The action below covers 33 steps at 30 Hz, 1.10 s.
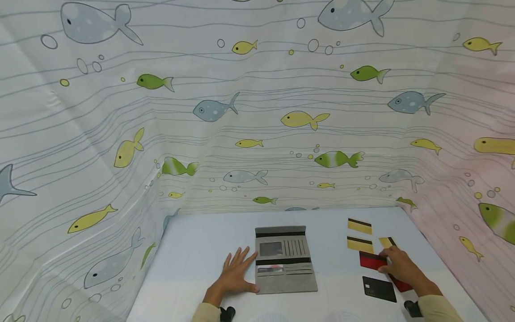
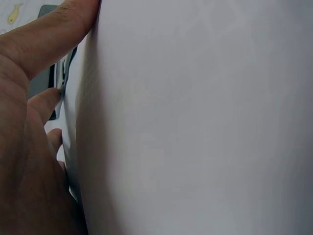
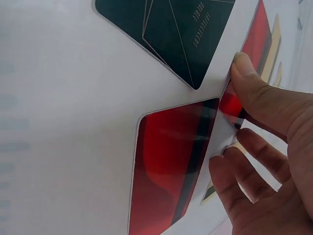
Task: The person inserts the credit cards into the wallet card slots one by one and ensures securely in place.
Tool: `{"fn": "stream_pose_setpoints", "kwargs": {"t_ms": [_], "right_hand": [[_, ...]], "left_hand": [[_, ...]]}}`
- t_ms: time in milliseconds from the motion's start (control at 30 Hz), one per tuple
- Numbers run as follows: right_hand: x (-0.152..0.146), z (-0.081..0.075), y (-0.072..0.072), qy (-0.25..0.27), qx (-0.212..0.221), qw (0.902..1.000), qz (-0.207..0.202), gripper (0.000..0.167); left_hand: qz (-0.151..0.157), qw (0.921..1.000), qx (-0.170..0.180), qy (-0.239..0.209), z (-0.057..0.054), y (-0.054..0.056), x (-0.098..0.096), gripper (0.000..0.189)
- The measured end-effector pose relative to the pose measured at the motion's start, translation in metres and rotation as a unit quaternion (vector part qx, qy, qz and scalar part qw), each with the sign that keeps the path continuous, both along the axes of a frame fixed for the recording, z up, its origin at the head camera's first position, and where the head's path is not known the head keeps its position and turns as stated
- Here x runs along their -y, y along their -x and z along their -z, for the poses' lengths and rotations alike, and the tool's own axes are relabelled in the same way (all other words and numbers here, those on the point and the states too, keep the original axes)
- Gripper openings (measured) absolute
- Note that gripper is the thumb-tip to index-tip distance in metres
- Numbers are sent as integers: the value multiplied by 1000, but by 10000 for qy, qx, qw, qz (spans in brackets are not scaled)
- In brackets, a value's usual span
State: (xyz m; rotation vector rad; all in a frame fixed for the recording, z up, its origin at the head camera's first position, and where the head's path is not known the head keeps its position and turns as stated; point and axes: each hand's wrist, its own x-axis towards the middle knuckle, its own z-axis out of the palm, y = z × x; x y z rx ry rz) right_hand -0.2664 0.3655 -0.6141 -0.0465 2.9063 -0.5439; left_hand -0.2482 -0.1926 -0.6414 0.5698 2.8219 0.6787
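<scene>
A grey wallet (image 1: 295, 284) lies unfolded on the table, with card slots, a dark window and a card (image 1: 270, 269) partly showing in one pocket. My left hand (image 1: 235, 273) rests at its left side with fingers spread, the thumb at the lower left corner. On the right, my right hand (image 1: 400, 266) pinches the end of a red card (image 1: 371, 260) with a dark stripe, between thumb and index finger. Just below that hand is a second red card (image 3: 168, 166), partly covered in the head view. A black card (image 1: 379, 289) lies nearer me.
Two gold cards with black stripes, an upper gold card (image 1: 360, 226) and a lower gold card (image 1: 360, 244), lie beyond the red one. Another gold card (image 1: 387, 242) is partly behind my right hand. Fish-patterned curtains (image 1: 249, 158) border the white table (image 1: 201, 237).
</scene>
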Motion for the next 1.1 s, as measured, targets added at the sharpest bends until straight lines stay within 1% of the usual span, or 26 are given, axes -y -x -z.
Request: {"fn": "stream_pose_setpoints", "kwargs": {"t_ms": [133, 333, 433, 533, 600, 700, 767, 867, 967, 1033, 1100], "right_hand": [[1, -2, -1, 73, 62, 9999, 139, 57], [2, 0, -3, 264, -20, 9995, 186, 56], [1, 1, -5, 465, -121, 9985, 248, 45], [0, 3, -7, 721, -346, 9962, 339, 29], [-2, 3, -9, 837, -513, 9945, 358, 21], [-4, 0, -11, 940, -639, 9928, 371, 15], [-4, -3, -12, 1030, -638, 9918, 415, 13], [-4, -8, -13, 1395, -547, 9871, 567, 15], [1, -12, -14, 1863, -445, 9785, 759, 18], [7, -15, -14, 2155, -398, 9722, 822, 21], [16, -17, -15, 2324, -448, 9686, 767, 20]], "left_hand": [[-3, 10000, 19, 36, 1, 2, -2, 114], [-28, 10000, 12, -6, 2, 1, -1, 114], [-31, 10000, 19, -14, 2, 1, -1, 114], [-45, 10000, 24, 2, 2, 1, -2, 114], [-56, 10000, 31, 15, 2, 1, -2, 114], [-61, 10000, 47, 27, 2, 0, -3, 114], [-45, 10000, 64, 15, 1, -1, -3, 114], [-9, 10000, 46, -57, -1, -1, -4, 113], [12, 10000, 29, -45, -3, -2, -4, 113], [21, 10000, 10, -48, -3, -2, -3, 114], [21, 10000, 11, -27, -3, -2, -2, 114]]}}
